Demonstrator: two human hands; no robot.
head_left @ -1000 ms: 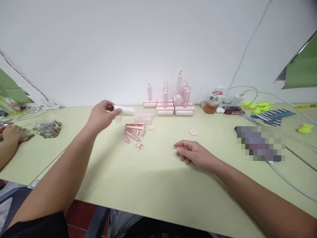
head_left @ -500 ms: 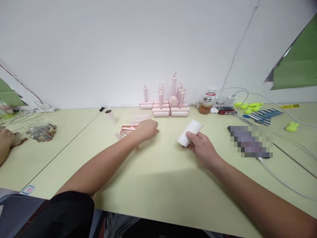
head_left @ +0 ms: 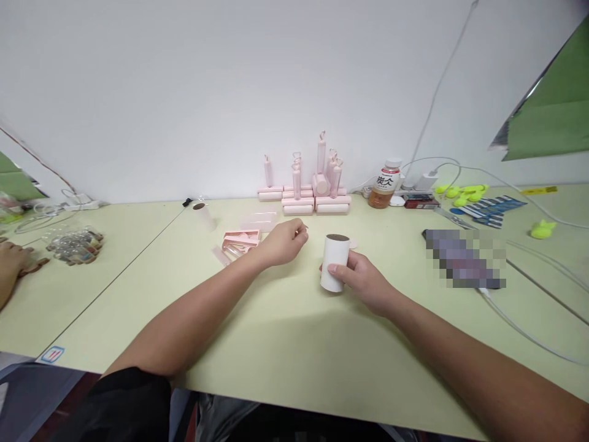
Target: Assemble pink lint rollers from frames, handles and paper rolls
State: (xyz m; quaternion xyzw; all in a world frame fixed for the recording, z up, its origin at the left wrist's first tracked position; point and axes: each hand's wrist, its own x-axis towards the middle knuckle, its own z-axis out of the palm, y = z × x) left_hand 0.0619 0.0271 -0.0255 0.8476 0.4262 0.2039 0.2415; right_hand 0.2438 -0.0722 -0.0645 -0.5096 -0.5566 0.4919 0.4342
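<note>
A white paper roll (head_left: 335,264) with a brown core stands nearly upright in my right hand (head_left: 363,279), thumb across its front. To its left, my left hand (head_left: 284,240) hovers above the table, fingers curled together; whatever they may pinch is too small to name. Beside the left forearm lie an open pink case (head_left: 242,236) and some clear and pink pieces. Behind them a second roll (head_left: 205,217) stands on the table. Pink lint rollers (head_left: 332,205) are stacked against the wall, several with handles pointing up.
A drink bottle (head_left: 385,184), a phone (head_left: 462,259) with a white cable, yellow-green pieces (head_left: 464,193) and blue strips (head_left: 494,210) occupy the right side of the table (head_left: 285,356). At the far left, another person's hand (head_left: 13,258) is near small wrapped items (head_left: 78,244).
The roll in my right hand has turned from tilted to nearly upright, moving left and down. My left hand has moved slightly right, towards the roll.
</note>
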